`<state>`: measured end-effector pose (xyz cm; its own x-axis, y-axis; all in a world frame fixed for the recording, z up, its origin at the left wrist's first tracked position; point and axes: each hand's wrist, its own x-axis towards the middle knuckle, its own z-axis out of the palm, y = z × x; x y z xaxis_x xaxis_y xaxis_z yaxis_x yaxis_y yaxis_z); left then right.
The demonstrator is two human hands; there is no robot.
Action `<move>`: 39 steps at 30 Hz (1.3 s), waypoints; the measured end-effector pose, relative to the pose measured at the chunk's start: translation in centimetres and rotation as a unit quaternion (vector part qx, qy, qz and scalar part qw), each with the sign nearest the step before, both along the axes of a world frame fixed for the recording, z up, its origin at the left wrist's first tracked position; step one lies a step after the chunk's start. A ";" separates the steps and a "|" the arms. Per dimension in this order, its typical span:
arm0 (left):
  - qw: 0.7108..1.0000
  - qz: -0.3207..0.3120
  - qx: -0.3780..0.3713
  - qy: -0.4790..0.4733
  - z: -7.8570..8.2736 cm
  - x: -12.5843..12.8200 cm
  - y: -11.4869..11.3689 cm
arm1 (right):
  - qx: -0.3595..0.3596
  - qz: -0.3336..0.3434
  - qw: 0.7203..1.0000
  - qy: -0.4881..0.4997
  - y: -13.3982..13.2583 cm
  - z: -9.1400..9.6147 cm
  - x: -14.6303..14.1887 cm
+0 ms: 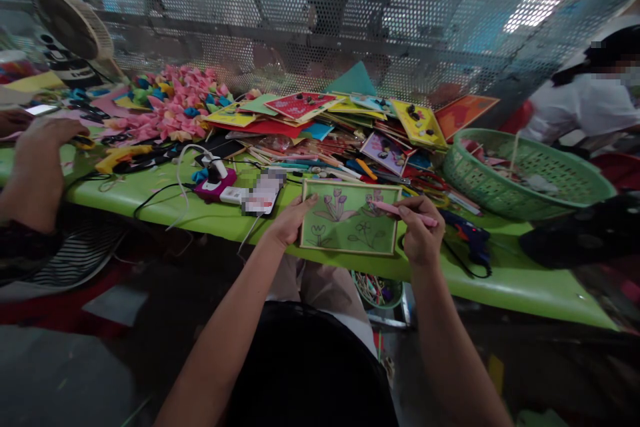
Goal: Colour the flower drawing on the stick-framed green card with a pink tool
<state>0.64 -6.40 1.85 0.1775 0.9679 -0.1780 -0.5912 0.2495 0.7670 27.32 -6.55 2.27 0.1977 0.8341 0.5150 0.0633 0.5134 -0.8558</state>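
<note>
A green card [349, 217] with drawn flowers lies on the green table [505, 273] right in front of me. My left hand [290, 220] rests on the card's left edge, fingers closed around that edge, holding it in place. My right hand [423, 230] is closed on a pink pen [400, 211] whose tip lies over the card's upper right part.
Stacks of colourful cards [350, 120], pink paper flowers [175, 107], a green basket [520, 173], a blue glue gun [470, 237], a power strip with cables [215, 183] and a phone [263, 197] fill the table. A person's hand [37, 160] works at left; another person sits at right.
</note>
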 end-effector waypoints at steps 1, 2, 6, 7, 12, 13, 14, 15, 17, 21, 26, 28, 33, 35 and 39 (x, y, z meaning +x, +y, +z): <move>1.000 -0.001 -0.003 0.000 0.0 0.0 0.0 | 0.001 0.001 1.000 -0.001 0.0 0.0 0.0; 1.000 -0.002 -0.007 0.001 0.0 0.0 0.0 | 0.002 0.001 1.000 -0.005 0.0 0.0 0.0; 1.000 0.002 -0.014 0.005 -0.1 0.0 0.0 | 0.002 0.000 1.000 -0.031 0.0 -0.1 0.2; 1.000 0.003 -0.014 0.005 0.0 0.0 0.0 | 0.001 0.000 0.999 -0.032 0.0 -0.2 0.2; 1.000 0.007 -0.010 0.002 0.0 0.1 0.0 | 0.004 -0.010 1.000 -0.009 0.2 -0.2 0.1; 1.000 0.006 -0.008 0.001 0.0 0.1 0.0 | 0.005 -0.013 1.000 -0.006 0.2 -0.2 0.1; 1.000 0.005 -0.007 0.001 -0.1 0.0 0.0 | 0.005 -0.016 1.000 -0.005 0.1 -0.2 0.0; 1.000 0.003 -0.006 0.000 -0.1 0.0 0.1 | 0.005 -0.018 1.000 -0.006 0.1 -0.1 0.0; 1.000 0.000 -0.005 0.000 -0.1 0.0 0.1 | 0.005 -0.020 1.000 -0.007 0.1 -0.1 0.0; 1.000 0.001 -0.001 0.001 0.0 0.0 0.0 | 0.010 -0.017 1.000 0.000 0.1 -0.2 -0.1; 1.000 0.002 -0.006 -0.001 0.2 0.1 -0.1 | 0.015 -0.020 1.000 0.005 0.2 -0.2 0.0; 1.000 0.003 -0.009 0.001 0.2 0.1 0.0 | 0.016 -0.024 1.000 -0.003 0.2 -0.2 0.0; 1.000 0.000 0.001 0.002 -0.1 0.0 0.1 | 0.007 -0.021 1.000 -0.012 0.2 -0.2 0.0; 1.000 -0.005 0.006 0.000 -0.3 0.0 0.1 | 0.010 -0.020 1.000 -0.008 0.1 -0.1 -0.1; 1.000 -0.005 0.012 -0.004 -0.3 0.0 0.0 | 0.019 -0.027 0.999 -0.009 0.0 0.2 -0.2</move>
